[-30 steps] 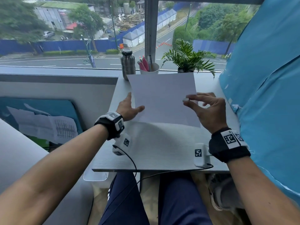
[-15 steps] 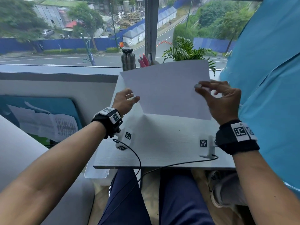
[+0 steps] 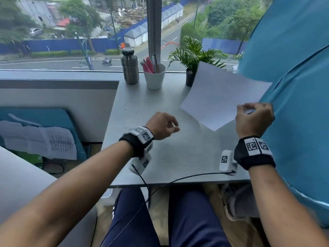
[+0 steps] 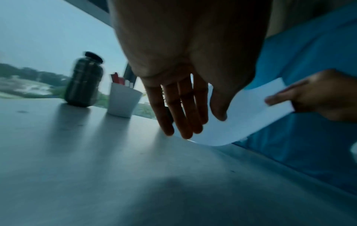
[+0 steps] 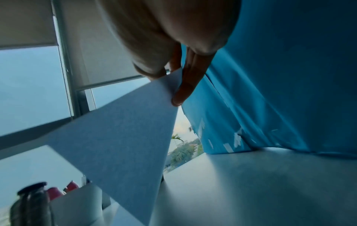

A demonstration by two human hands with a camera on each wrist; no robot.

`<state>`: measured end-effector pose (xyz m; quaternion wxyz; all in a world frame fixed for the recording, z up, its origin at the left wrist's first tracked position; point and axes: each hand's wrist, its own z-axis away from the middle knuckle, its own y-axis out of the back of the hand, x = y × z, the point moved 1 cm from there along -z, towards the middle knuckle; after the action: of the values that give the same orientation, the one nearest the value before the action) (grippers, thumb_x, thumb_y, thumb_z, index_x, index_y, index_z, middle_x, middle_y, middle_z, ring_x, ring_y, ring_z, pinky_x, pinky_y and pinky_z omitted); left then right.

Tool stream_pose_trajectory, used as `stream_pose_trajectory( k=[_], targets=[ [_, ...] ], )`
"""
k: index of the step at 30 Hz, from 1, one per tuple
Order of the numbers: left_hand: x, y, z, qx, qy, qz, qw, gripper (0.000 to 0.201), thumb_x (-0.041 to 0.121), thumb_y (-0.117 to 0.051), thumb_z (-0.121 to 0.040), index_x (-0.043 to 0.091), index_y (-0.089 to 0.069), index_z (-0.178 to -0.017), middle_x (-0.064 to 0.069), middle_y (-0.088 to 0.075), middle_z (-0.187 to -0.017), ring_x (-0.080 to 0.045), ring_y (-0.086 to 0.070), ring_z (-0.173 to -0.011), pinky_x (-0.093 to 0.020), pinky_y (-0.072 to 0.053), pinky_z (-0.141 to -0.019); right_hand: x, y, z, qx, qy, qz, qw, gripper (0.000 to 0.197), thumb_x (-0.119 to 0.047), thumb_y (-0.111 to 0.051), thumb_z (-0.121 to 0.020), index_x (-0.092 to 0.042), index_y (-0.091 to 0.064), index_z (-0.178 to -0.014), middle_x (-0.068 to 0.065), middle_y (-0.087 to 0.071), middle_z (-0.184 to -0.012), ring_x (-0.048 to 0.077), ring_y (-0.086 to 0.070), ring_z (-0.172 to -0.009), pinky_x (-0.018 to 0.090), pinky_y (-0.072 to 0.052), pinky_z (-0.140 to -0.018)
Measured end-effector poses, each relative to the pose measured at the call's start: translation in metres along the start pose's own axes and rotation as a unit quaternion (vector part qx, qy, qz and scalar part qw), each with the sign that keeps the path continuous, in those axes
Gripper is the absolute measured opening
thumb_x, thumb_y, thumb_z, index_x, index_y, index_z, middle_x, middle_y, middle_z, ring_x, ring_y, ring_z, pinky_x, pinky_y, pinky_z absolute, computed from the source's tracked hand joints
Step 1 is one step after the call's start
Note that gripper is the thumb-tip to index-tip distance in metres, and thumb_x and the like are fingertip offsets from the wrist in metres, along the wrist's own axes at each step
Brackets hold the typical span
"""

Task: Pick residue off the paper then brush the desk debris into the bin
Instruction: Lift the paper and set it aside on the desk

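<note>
A white sheet of paper [image 3: 219, 97] hangs tilted above the right side of the grey desk [image 3: 178, 154]. My right hand [image 3: 253, 118] pinches its right edge between thumb and fingers [image 5: 183, 85], close to the blue fabric. My left hand [image 3: 163, 124] holds nothing and hovers low over the desk's middle, left of the paper's lower corner. In the left wrist view its fingers [image 4: 181, 116] point down, nearly straight, just above the surface. Small dark specks of debris [image 3: 131, 118] lie scattered on the desk left of this hand.
At the desk's far edge stand a steel bottle [image 3: 129, 65], a white cup of pens [image 3: 154, 77] and a potted plant [image 3: 192, 57]. Blue fabric [image 3: 293, 86] walls the right side. A pale bin edge [image 3: 106, 195] shows under the front left corner. A cable [image 3: 178, 179] runs along the front edge.
My left hand has let go of the paper and dropped toward the desk. My right hand has swung the sheet away to the right, uncovering the desk's middle.
</note>
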<state>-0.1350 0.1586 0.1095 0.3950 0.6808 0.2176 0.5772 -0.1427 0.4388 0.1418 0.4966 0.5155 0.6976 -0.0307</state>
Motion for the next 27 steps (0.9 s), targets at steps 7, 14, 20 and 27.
stream_pose_trajectory(
  k=[7,14,20,27],
  targets=[
    [0.049,-0.077,-0.019,-0.205,-0.064,-0.114,0.970,0.063,0.048,-0.042,-0.102,0.028,-0.018,-0.158,-0.011,-0.006,-0.166,-0.026,-0.015,-0.152,-0.047,-0.019,-0.121,0.024,-0.009,0.023,-0.099,-0.046,0.120,0.987,0.016,-0.017,-0.069,-0.080,-0.005,-0.074,-0.088,0.022,-0.063,-0.106,0.039,-0.060,-0.097,0.037,-0.048,-0.090],
    [0.054,-0.093,-0.029,-0.271,-0.070,-0.201,0.939,0.061,0.059,-0.032,-0.101,0.032,-0.026,-0.156,-0.008,-0.002,-0.167,-0.023,-0.003,-0.154,-0.060,-0.007,-0.120,0.031,0.000,0.035,-0.173,0.024,0.218,0.960,0.009,-0.015,-0.069,-0.078,-0.007,-0.071,-0.081,0.020,-0.042,-0.138,0.038,-0.046,-0.125,0.043,-0.047,-0.100],
    [0.048,-0.094,-0.034,-0.251,-0.113,-0.235,0.932,0.063,0.048,-0.038,-0.103,0.027,-0.017,-0.158,-0.007,0.006,-0.167,-0.026,0.003,-0.154,-0.055,0.001,-0.122,0.028,-0.013,0.038,-0.467,0.052,0.244,0.848,0.015,-0.024,-0.065,-0.088,-0.011,-0.064,-0.095,0.012,-0.064,-0.113,0.027,-0.056,-0.108,0.029,-0.042,-0.086],
    [0.023,-0.091,0.009,-0.293,-0.158,-0.258,0.907,0.077,0.061,-0.028,-0.100,0.024,0.004,-0.159,0.002,0.013,-0.166,-0.015,0.012,-0.152,-0.048,0.008,-0.121,0.041,-0.018,0.030,-0.444,0.046,0.277,0.851,0.028,-0.038,-0.063,-0.086,-0.017,-0.063,-0.105,0.011,-0.065,-0.113,0.030,-0.059,-0.105,0.036,-0.046,-0.089]
  ],
)
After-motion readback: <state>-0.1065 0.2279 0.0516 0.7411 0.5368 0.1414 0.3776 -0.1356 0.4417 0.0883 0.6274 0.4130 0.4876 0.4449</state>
